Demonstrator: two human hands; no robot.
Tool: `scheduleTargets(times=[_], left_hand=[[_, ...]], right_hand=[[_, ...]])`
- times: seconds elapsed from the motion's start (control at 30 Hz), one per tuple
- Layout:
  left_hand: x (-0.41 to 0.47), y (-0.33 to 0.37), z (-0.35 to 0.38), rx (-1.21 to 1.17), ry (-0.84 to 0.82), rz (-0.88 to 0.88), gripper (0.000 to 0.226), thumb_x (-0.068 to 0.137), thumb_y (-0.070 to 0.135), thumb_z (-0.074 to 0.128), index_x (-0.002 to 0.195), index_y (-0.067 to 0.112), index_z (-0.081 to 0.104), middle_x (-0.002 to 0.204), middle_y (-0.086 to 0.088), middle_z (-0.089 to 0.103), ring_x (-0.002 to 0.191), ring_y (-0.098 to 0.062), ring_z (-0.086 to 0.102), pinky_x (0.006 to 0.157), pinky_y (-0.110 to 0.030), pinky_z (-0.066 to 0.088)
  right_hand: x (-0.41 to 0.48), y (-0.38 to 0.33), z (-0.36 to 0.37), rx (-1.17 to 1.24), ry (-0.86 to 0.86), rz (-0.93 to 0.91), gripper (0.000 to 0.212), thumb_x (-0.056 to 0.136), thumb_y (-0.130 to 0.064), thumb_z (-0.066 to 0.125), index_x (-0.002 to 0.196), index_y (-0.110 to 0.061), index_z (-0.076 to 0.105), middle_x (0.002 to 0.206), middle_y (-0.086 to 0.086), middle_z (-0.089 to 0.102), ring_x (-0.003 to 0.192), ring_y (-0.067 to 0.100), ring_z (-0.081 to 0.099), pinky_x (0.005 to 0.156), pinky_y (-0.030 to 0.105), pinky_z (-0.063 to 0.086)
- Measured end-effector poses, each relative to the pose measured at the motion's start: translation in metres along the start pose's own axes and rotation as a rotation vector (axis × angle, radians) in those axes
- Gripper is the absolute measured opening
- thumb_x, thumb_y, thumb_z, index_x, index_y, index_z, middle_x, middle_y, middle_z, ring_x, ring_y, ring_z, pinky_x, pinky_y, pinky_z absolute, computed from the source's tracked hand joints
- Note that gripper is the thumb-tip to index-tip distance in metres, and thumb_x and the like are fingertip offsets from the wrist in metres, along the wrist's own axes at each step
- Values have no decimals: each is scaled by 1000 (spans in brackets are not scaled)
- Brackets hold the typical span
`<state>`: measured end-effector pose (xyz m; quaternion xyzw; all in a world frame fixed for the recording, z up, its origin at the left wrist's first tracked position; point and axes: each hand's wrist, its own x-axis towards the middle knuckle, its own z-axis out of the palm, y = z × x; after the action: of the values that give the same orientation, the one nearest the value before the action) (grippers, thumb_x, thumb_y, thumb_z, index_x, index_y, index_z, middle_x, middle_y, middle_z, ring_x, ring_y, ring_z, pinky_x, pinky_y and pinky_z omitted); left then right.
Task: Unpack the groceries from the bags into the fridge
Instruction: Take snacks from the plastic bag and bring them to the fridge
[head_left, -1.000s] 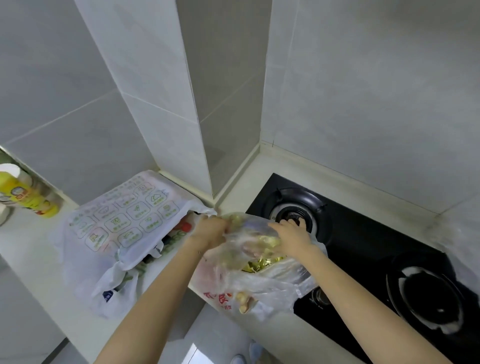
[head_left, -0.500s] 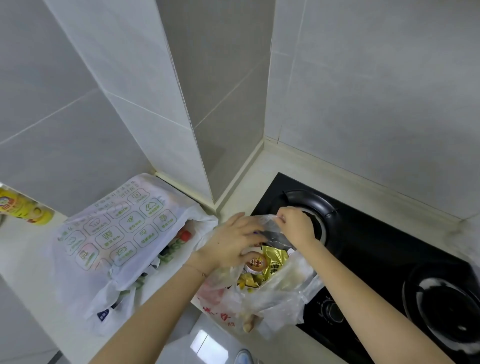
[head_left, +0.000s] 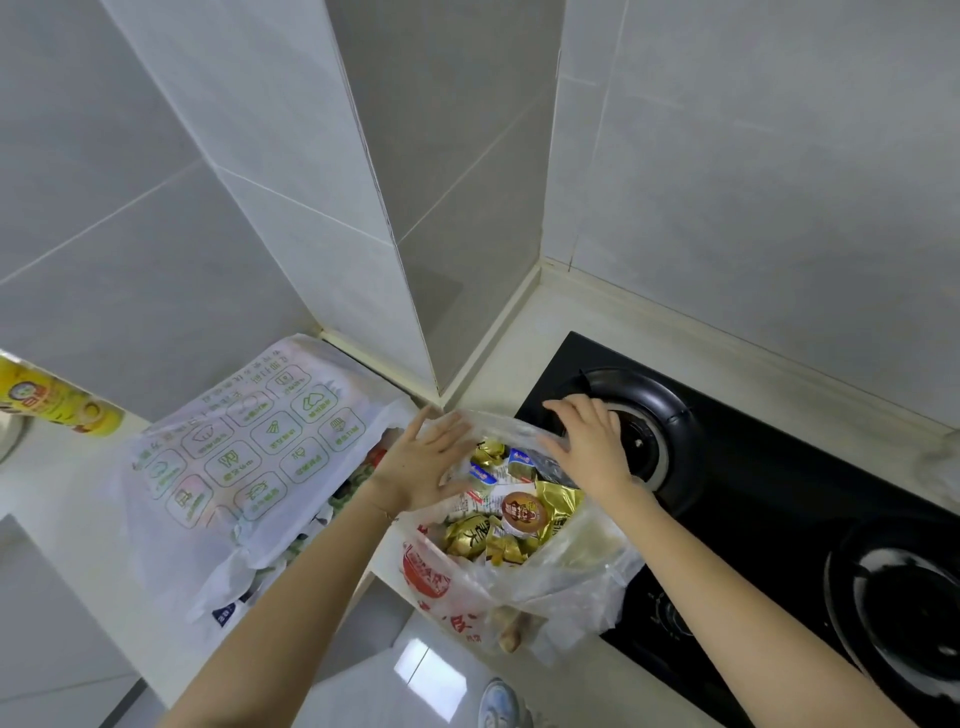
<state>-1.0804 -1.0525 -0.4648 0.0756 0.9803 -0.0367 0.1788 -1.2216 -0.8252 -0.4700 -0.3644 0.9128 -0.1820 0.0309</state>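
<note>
A clear plastic bag with red print (head_left: 441, 582) sits on the counter's front edge beside the stove, its mouth spread wide. Inside lie gold-wrapped snacks (head_left: 470, 535), a round cup with a brown lid (head_left: 522, 512) and small blue-and-white packets (head_left: 483, 473). My left hand (head_left: 423, 465) presses the bag's left rim outward with straight fingers. At the far right rim my right hand (head_left: 589, 444) lies flat with spread fingers, over the edge of the burner. A white bag with green icons (head_left: 249, 452) lies to the left, with green and red items showing at its opening.
The black gas stove (head_left: 753, 467) fills the right, with one burner (head_left: 644, 441) just behind the bag and another (head_left: 904, 597) at the right. A yellow bottle (head_left: 52, 400) stands far left. Tiled walls and a jutting column close off the back. The floor shows below the counter edge.
Both hands have let go of the gathered bag top and moved apart, spreading the mouth wide. The snacks inside show plainly now.
</note>
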Motion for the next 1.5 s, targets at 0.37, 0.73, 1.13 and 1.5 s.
scheduleTargets(times=[0.37, 0.73, 1.13, 1.5], left_hand=[[-4, 2, 23, 116, -117, -128, 95, 84, 81, 15, 152, 21, -14, 162, -1, -13, 147, -19, -17, 114, -56, -16], [-23, 17, 8, 12, -129, -202, 86, 89, 73, 22, 156, 24, 2, 164, 0, -1, 150, -21, -6, 112, -61, -14], [-44, 75, 36, -221, 208, -136, 110, 65, 87, 31, 155, 24, 19, 163, -11, 7, 149, -29, -6, 113, -50, -22], [-64, 50, 35, -177, -187, -326, 128, 58, 92, 47, 151, 34, -19, 162, -12, -13, 148, -35, -15, 109, -67, -12]], right_hand=[[-64, 7, 4, -201, -424, -246, 91, 82, -68, 54, 153, -24, 18, 162, -7, 6, 147, 15, -13, 114, 36, -23], [-86, 40, -29, -326, -533, 111, 129, 56, -95, 37, 153, -25, -11, 161, 2, -13, 145, 25, -24, 107, 49, -29], [-115, -23, -8, -166, -445, -107, 111, 73, -78, 54, 154, -28, -4, 160, 1, -15, 145, 23, -23, 116, 43, -19], [-117, -20, -12, -110, -590, 49, 116, 69, -67, 69, 153, -35, -4, 161, 7, -4, 148, 28, -9, 118, 49, 2]])
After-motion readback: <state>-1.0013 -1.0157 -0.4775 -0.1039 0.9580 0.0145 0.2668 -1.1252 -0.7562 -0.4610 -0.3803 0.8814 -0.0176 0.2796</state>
